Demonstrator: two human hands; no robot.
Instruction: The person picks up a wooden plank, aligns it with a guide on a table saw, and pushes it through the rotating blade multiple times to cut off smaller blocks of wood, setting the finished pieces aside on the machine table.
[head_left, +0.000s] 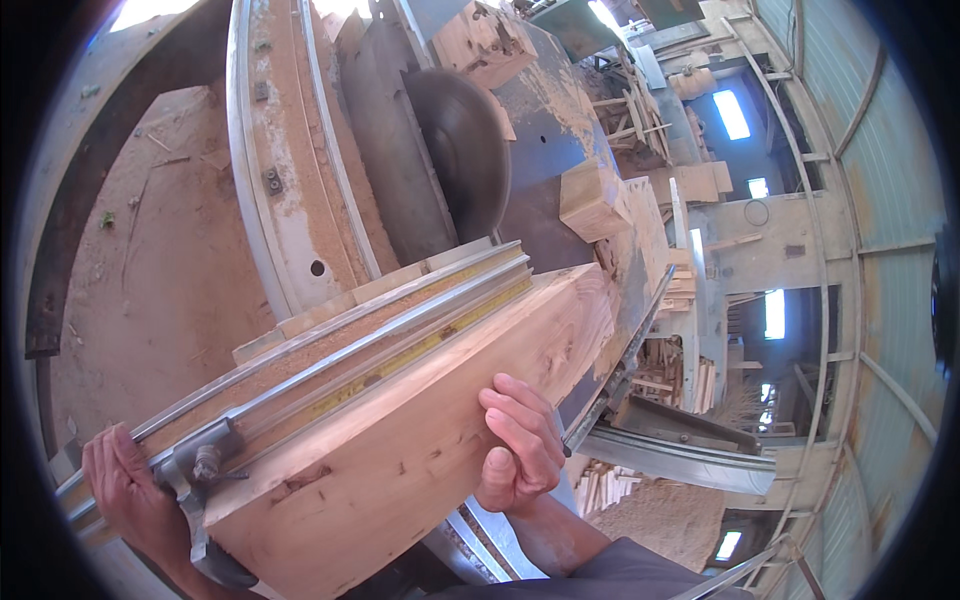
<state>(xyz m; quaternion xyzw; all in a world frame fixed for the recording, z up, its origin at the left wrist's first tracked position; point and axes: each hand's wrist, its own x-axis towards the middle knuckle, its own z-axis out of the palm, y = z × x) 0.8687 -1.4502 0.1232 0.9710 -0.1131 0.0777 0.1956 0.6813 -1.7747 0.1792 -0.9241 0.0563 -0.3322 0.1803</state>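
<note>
A thick squared wooden beam (390, 450) lies along the aluminium crosscut fence (360, 330) of a sliding table saw, beside a yellow measuring scale (375, 375). My right hand (521, 442) rests with bent fingers against the beam's near side, towards its far end. At the lower left, my left hand (124, 487) is curled over the end part of the fence, next to a metal fence stop (199, 465) that meets the beam's near end. Beyond the fence stands a large circular saw blade (465, 150), blurred as if spinning.
Wood blocks (596, 199) and a larger block with holes (484, 45) sit on the saw table (532, 157) right of the blade. Sawdust covers the sliding carriage (300, 187). Stacked offcuts (679, 281) and a metal rail (675, 454) are at the right.
</note>
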